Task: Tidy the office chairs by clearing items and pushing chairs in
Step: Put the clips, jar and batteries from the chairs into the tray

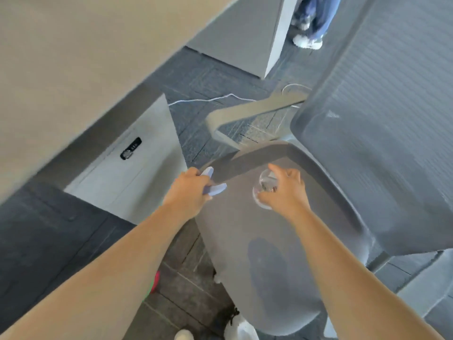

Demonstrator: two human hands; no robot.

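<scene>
Left hand (188,190) grips a pale blue plastic object (213,186), right hand (285,190) closes on a clear glass cup (266,187) above the grey chair seat (264,266); clearing seems underway, pushing in remains.

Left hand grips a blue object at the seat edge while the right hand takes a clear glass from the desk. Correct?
Not quite. In the head view the right hand takes the clear glass from the chair seat, not the desk. The left hand does grip the blue object at the seat edge.
</scene>
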